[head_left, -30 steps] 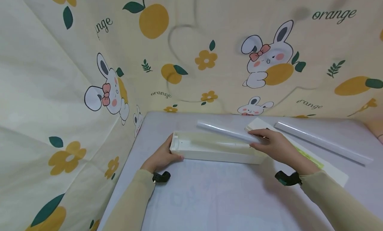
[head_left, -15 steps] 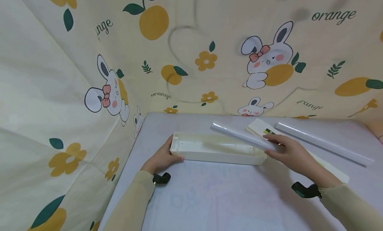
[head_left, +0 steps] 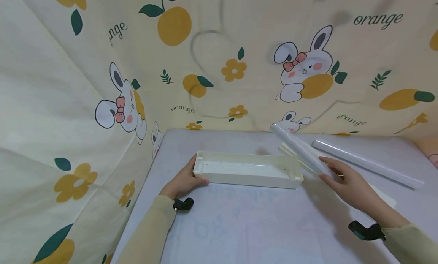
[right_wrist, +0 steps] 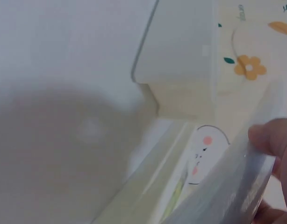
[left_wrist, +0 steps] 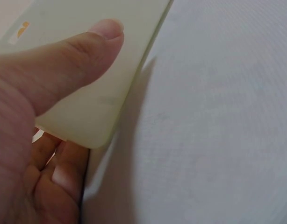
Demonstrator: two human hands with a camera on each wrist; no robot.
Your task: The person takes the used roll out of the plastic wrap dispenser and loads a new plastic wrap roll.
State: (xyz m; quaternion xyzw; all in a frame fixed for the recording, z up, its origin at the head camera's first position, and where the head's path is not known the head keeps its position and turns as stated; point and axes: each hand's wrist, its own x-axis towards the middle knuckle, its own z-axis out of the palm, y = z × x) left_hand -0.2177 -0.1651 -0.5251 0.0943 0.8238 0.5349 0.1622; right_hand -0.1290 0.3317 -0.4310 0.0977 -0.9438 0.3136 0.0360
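My left hand (head_left: 183,180) grips the left end of a long, open-topped white plastic box (head_left: 253,180) on the table. In the left wrist view the thumb (left_wrist: 87,53) lies flat along the box's front wall (left_wrist: 92,107), with the fingers bent behind its end. My right hand (head_left: 356,190) holds the near end of a shiny roll of clear plastic film (head_left: 301,148), between thumb and fingers. The roll slants up and away, to the right of the box. Beneath it lies a long, flat white cover (head_left: 384,195), mostly hidden by roll and hand.
A second roll of clear film (head_left: 369,165) lies slantwise on the table at the back right. A cloth curtain (head_left: 253,93) printed with rabbits and oranges hangs behind the pale table (head_left: 253,226) and along its left side.
My right hand has moved right and toward me with the roll, which now points more away from me and no longer overlaps the box. The left hand has stayed on the box.
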